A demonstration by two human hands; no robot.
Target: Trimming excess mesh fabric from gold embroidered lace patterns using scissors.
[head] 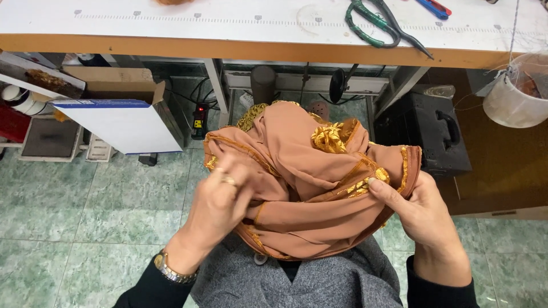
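A bundled peach-brown cloth [302, 171] with gold embroidered trim is held in front of my lap. My left hand [220, 199], with a ring and a gold wristwatch, grips the cloth's left folds with fingers curled in. My right hand [419, 211] pinches the right edge near a gold flower motif, thumb on top of the fabric. The cloth hangs down over my grey garment [297, 279].
A white worktable [228, 28] with a wooden edge runs along the top, with green-handled scissors [377, 25] on it. Below stand an open cardboard box [123, 117], a black case [428, 131] and a power strip [200, 120]. A plastic tub [514, 97] hangs at right. Green tile floor [85, 217].
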